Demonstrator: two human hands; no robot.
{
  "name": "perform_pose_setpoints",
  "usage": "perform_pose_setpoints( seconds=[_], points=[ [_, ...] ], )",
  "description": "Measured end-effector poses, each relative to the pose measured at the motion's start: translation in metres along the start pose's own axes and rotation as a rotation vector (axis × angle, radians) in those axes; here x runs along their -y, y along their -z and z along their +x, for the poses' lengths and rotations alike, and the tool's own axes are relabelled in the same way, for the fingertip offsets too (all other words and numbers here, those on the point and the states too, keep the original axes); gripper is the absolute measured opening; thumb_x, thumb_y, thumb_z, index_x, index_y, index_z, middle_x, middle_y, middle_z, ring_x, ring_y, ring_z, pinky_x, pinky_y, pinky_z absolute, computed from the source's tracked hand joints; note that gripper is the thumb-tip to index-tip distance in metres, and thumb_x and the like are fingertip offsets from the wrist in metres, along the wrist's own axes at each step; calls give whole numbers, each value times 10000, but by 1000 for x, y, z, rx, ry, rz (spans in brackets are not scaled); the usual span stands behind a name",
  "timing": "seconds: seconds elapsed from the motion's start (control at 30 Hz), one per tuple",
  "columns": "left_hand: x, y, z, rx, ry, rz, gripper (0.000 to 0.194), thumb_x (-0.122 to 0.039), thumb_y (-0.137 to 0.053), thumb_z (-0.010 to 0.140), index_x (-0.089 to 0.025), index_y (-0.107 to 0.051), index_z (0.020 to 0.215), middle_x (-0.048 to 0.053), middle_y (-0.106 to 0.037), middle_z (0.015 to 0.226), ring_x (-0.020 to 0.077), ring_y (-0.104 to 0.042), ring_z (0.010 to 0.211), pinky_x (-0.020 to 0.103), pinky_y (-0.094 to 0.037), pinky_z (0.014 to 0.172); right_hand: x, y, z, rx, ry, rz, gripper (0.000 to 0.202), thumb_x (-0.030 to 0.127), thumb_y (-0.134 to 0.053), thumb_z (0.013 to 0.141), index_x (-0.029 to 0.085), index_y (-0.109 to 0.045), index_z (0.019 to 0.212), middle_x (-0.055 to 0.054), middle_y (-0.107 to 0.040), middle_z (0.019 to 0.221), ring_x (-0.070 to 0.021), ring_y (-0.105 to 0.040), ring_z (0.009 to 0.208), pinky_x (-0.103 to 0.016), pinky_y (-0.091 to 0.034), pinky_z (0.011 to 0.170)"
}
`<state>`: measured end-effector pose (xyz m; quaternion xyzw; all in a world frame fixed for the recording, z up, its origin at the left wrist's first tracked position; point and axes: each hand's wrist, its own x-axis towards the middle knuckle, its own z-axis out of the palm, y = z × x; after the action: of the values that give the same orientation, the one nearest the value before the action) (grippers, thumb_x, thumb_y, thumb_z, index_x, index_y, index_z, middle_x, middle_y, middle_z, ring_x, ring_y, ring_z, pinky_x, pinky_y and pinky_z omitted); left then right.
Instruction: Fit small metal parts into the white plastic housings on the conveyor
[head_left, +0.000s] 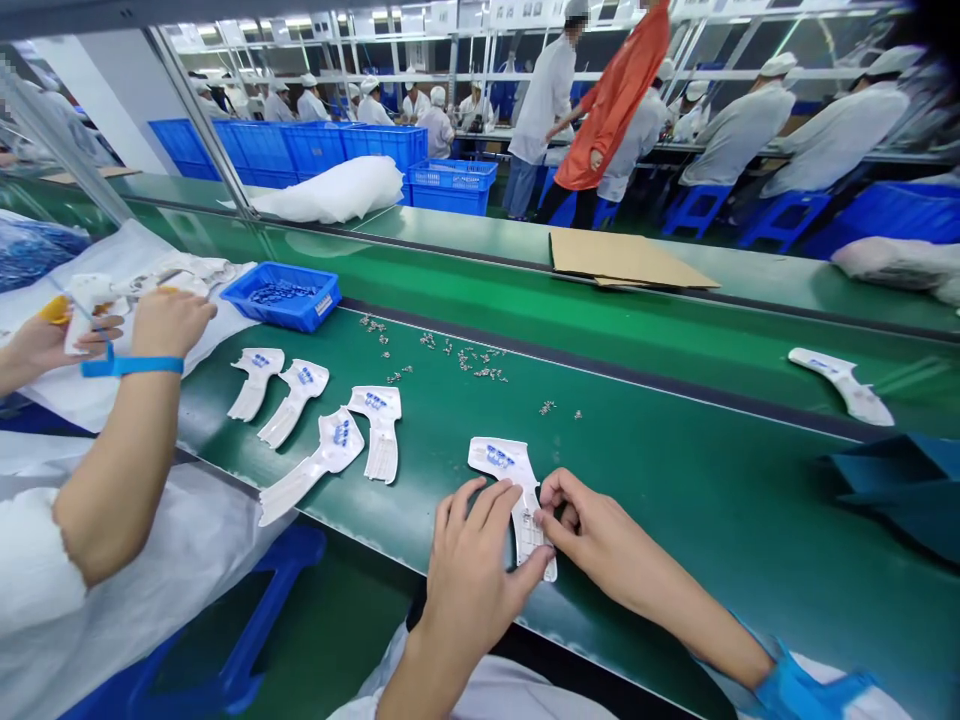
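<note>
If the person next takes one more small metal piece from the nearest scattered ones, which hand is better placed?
Probably the right hand: its fingers are nearer those small metal pieces, while the left hand lies across the white shell and seems to steady it.

Cardboard sheets (637, 258) lying flat on ledge (480, 228) beyond green belt (465, 305), past far edge of table (660, 480). White bundle (337, 190) farther left, same ledge; blue crates (300, 147) behind. Person in orange (619, 100) standing near seated workers in white (750, 115).
</note>
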<state>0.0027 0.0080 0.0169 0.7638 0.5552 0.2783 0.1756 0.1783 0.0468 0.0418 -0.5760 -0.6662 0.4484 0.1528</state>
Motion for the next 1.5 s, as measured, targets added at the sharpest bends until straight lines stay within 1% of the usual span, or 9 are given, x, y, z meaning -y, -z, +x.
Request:
perform_pose_setpoints(
  seconds=[0.2, 0.37, 0.53, 0.63, 0.73, 0.93, 1.07, 1.27, 1.5],
  points=[
    [1, 1, 0, 11, 20, -7, 547, -314, -741, 836, -226, -521, 1329, 54, -608, 1345, 327, -470, 1267, 505, -440, 1023, -6, -1, -3, 4, -32, 173, 205, 402, -530, 904, 233, -510, 1018, -4, -646, 834, -146, -590, 691, -267, -457, 631],
    [3, 1, -3, -7, 21, -26, 511, -291, -665, 899, -232, -468, 1368, 61, -582, 1373, 308, -463, 1273, 489, -456, 1016, -10, -13, -8, -66, -63, 475, 559, 427, -649, 816, 211, -428, 1282, -31, -647, 938, -169, -648, 794, -310, -538, 779],
    [1, 6, -6, 2, -6, -63, 518, -302, -606, 939, -288, -412, 1419, 33, -553, 1413, 276, -452, 1308, 448, -483, 1019, -8, -22, -4, -25, -46, 598, 529, 495, -760, 733, 166, -605, 1117, -52, -674, 884, -182, -645, 800, -309, -539, 769],
    [9, 18, -6, -50, -29, -38, 512, -334, -566, 961, -290, -393, 1440, 40, -500, 1470, 271, -410, 1360, 438, -483, 1035, -3, -8, 3, -7, -97, 730, 534, 494, -804, 694, 168, -657, 1092, -43, -701, 841, -176, -658, 762, -294, -548, 726],
    [31, 32, -3, -185, 9, 106, 434, -323, -519, 980, -283, -440, 1405, 50, -468, 1494, 301, -357, 1397, 524, -431, 1073, -5, 28, 27, -114, -103, 793, 440, 443, -781, 726, 179, -690, 1066, -61, -729, 931, -174, -678, 796, -287, -569, 745],
    [83, 41, -2, -349, 60, 304, 338, -328, -495, 980, -223, -544, 1297, 103, -537, 1410, 345, -367, 1379, 581, -440, 1037, -42, 123, 111, -645, -86, 493, 276, 315, -568, 826, 146, -711, 990, -127, -734, 1035, -245, -679, 978, -354, -562, 850],
    [88, 36, -7, -338, 51, 335, 359, -314, -498, 976, -214, -531, 1320, 121, -523, 1422, 346, -390, 1373, 567, -452, 1025, -59, 138, 121, -809, -67, 309, 347, 270, -573, 796, 138, -695, 1093, -151, -679, 1169, -310, -572, 1169, -462, -432, 1036],
    [63, 35, -13, -235, 16, 267, 372, -280, -483, 972, -234, -514, 1340, 106, -576, 1357, 311, -510, 1274, 509, -484, 989, -62, 92, 74, -339, 314, -254, 290, 314, -506, 892, 244, -714, 1082, -87, -660, 1159, -259, -606, 1038, -432, -480, 943],
    [18, 5, -21, -108, -68, 107, 384, -220, -489, 957, -261, -525, 1337, 89, -611, 1321, 310, -532, 1230, 473, -502, 956, -71, 84, 66, -362, 279, -464, 311, 341, -409, 966, 208, -675, 1061, -111, -654, 1081, -270, -610, 1002, -434, -495, 884]
  ],
)
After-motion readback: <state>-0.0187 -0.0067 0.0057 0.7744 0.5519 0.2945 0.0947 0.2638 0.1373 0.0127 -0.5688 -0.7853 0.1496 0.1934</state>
